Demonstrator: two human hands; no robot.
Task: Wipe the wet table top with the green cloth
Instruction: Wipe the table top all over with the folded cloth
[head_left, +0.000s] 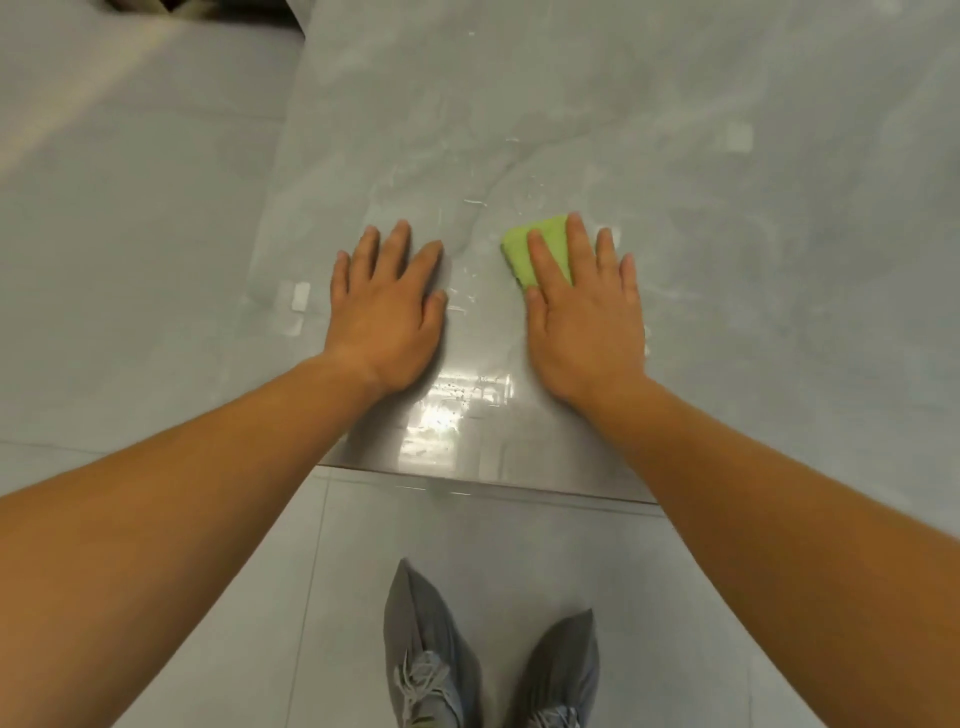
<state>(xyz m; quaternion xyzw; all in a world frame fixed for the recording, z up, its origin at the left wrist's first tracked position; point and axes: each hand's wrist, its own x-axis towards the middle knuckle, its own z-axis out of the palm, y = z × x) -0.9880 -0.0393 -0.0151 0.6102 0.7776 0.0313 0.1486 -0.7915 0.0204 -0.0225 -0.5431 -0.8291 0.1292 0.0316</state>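
The table top is glossy grey stone with water streaks and droplets between and beyond my hands. A folded green cloth lies flat on it, mostly under my right hand, whose straight fingers press down on it. My left hand rests flat on the wet surface to the left of the cloth, fingers spread, holding nothing. A puddle glints near the front edge between my wrists.
The table's front edge runs just below my wrists, and its left edge slants up toward the top left. Grey floor tiles lie to the left and below. My two feet in grey shoe covers stand by the table.
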